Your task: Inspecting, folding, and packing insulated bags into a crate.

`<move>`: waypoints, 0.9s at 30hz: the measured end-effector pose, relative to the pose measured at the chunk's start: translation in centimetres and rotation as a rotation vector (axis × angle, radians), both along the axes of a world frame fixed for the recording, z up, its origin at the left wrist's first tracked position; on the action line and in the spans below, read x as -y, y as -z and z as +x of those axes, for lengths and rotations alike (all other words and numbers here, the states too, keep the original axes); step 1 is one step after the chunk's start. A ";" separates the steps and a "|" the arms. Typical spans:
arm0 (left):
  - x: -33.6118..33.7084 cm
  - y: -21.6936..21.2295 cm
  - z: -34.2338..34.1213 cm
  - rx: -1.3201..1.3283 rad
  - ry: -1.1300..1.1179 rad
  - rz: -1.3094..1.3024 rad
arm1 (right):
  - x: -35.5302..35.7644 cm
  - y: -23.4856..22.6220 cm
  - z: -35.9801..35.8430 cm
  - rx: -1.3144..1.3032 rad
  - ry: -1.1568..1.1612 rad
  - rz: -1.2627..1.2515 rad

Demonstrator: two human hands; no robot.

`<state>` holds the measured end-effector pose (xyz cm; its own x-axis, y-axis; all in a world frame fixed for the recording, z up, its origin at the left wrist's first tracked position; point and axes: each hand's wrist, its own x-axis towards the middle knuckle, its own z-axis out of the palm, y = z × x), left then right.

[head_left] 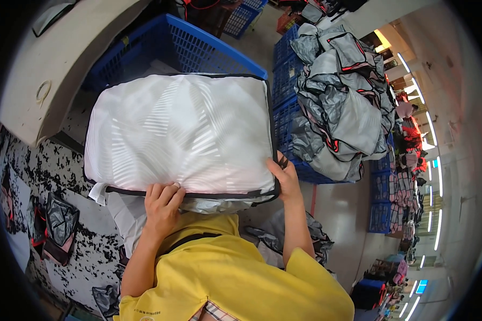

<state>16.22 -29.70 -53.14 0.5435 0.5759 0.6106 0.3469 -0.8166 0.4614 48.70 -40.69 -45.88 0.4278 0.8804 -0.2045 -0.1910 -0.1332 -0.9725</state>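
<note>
Yellow sleeves, both hands gripping white zip bag (179, 131). Left hand (163, 206) fingers clamp seam; right hand (285, 179) fingers pinch corner. Best kept taut.

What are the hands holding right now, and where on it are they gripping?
Both hands hold a white mesh bag with black trim: the left hand grips its near edge, the right hand its near right corner.
</note>
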 end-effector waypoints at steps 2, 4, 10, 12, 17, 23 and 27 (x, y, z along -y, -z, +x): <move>0.0 -0.2 0.1 0.005 0.004 -0.009 | 0.2 0.2 0.3 0.013 0.019 -0.005; -0.3 -0.4 0.4 0.005 -0.003 -0.036 | 0.1 0.2 0.5 0.026 0.037 -0.008; -2.4 -1.3 1.1 0.066 -0.042 -0.108 | 1.6 -4.5 -3.1 1.052 0.439 0.070; -2.8 -1.6 1.1 0.062 -0.050 -0.094 | 2.4 -5.9 -5.4 1.250 0.302 0.096; -3.2 -2.0 1.8 0.060 -0.031 -0.114 | 3.3 -4.7 -7.1 1.452 0.213 0.079; -2.8 -2.6 2.2 0.052 -0.024 -0.102 | 2.9 -3.6 -7.8 1.537 0.372 -0.004; -2.4 -2.8 2.5 0.036 -0.001 -0.100 | 3.0 -2.9 -6.9 1.600 0.406 -0.075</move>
<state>18.72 -27.30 -50.30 0.5215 0.6355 0.5693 0.3292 -0.7654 0.5529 41.82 -43.69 -42.98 0.4187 0.6745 0.6081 0.9029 -0.3811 -0.1989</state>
